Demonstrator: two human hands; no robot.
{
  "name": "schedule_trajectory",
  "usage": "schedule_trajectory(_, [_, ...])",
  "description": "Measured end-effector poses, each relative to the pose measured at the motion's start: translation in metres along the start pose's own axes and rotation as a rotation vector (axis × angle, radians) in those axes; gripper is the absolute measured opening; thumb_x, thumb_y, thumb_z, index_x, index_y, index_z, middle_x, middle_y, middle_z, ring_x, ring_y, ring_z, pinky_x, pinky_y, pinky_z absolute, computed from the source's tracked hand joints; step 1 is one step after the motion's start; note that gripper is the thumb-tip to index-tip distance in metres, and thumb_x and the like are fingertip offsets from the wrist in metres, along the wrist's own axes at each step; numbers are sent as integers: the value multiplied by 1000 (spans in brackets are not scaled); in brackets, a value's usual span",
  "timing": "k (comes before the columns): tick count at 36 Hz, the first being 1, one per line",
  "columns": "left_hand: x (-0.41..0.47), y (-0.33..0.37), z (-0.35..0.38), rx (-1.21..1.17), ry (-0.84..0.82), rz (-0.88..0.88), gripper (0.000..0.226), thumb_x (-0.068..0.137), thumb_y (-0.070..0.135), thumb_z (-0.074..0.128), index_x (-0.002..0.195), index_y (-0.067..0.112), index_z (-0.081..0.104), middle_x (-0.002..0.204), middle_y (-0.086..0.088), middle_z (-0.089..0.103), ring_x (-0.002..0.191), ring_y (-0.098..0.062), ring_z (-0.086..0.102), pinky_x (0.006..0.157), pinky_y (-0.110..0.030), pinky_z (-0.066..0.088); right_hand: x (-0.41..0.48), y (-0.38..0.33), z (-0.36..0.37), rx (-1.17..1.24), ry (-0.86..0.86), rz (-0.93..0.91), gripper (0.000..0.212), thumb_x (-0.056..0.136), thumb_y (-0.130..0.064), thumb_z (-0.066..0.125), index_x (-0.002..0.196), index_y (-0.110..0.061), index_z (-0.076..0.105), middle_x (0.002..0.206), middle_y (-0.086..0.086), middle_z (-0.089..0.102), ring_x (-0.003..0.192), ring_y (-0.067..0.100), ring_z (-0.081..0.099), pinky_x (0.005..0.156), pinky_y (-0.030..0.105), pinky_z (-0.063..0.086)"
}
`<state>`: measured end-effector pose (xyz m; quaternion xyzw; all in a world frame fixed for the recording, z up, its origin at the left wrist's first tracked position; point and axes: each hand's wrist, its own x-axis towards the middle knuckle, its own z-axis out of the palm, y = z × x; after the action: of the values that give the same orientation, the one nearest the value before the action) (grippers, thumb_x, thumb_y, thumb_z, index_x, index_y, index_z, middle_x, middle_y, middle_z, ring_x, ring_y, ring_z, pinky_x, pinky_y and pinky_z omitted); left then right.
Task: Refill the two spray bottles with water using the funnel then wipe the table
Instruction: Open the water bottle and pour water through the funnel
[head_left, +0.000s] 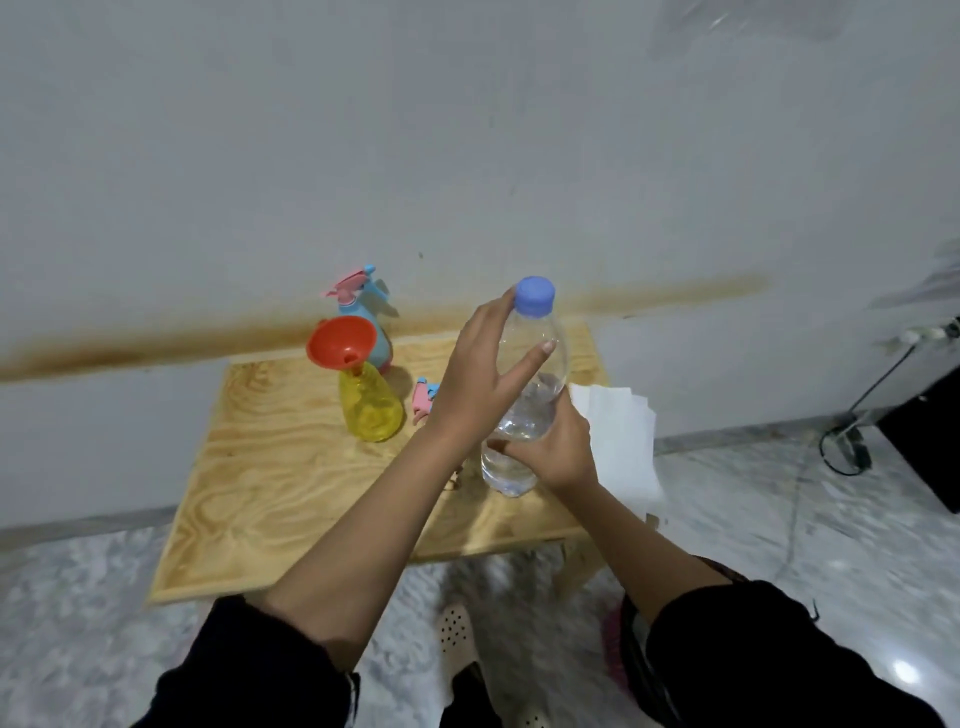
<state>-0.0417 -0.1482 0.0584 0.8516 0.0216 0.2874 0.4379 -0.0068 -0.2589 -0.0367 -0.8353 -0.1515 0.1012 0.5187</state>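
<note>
**We are opening the water bottle for the first refill.**

Our right hand (556, 452) grasps the clear water bottle (524, 415) round its middle, upright over the plywood table (260, 467). Our left hand (478, 374) has its fingers spread, with the index tip at the blue cap (534, 296) and nothing clasped yet. The orange funnel (340, 343) sits in the neck of the yellow spray bottle (370, 405), with the blue spray bottle (371, 322) just behind it. Next, we judge, the cap needs pinching and twisting off, then a slow tilt over the funnel.
</note>
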Motion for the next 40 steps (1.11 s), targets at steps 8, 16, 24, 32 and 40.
schedule_trajectory(8, [-11,-9,-3,-50,-1,-46,51,83,31,70,128,16,51,115,9,52,110,-4,49,95,-19,39,1,8,6,-10,8,-76,71,58,-31,87,119,-22,51,102,-12,63,87,-6,56,69,-6,34])
schedule_trajectory(16, [0,-6,-8,-124,-138,-59,58,87,30,66,138,21,40,130,11,47,120,1,43,99,-9,32,10,15,3,40,-30,-96,82,61,-26,86,130,-26,40,117,-4,60,108,5,59,88,20,49])
schedule_trajectory(24, [14,3,-9,-254,-226,-122,42,96,29,51,137,21,43,134,13,49,125,0,44,107,-18,33,8,22,4,36,-37,-81,85,61,-28,85,129,-33,35,121,-3,54,113,9,54,98,33,47])
schedule_trajectory(32, [7,5,-3,-224,-65,-44,33,92,30,53,120,15,57,110,13,60,106,-3,55,92,-20,43,5,22,9,64,15,-81,87,61,-33,83,133,-20,35,123,-4,50,115,8,50,94,17,39])
schedule_trajectory(40, [-3,13,19,-186,148,-51,26,93,19,56,117,9,58,101,16,56,95,12,52,84,-8,38,-2,17,17,82,86,-66,99,59,-66,74,136,-18,33,126,3,51,119,17,52,98,42,47])
